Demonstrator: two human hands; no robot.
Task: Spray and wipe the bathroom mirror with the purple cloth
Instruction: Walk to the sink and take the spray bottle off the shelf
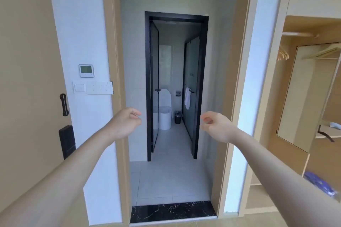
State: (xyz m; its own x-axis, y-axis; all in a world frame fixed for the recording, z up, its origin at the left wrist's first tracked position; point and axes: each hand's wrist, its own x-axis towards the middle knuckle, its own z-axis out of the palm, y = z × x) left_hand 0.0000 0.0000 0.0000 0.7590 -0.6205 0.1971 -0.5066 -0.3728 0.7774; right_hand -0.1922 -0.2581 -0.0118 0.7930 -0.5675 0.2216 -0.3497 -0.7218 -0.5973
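Standing at the bathroom doorway point(173, 86), the person holds left hand point(127, 121) and right hand point(215, 125) forward, fingers loosely curled, holding nothing; a purple bundle point(321, 184), likely the cloth, lies low right, nearer the right hand.

Both bare arms reach forward from the lower corners of the frame toward its middle. The left hand point(127, 122) and right hand point(216, 125) hang level, well apart, fingers loosely curled inward, holding nothing.
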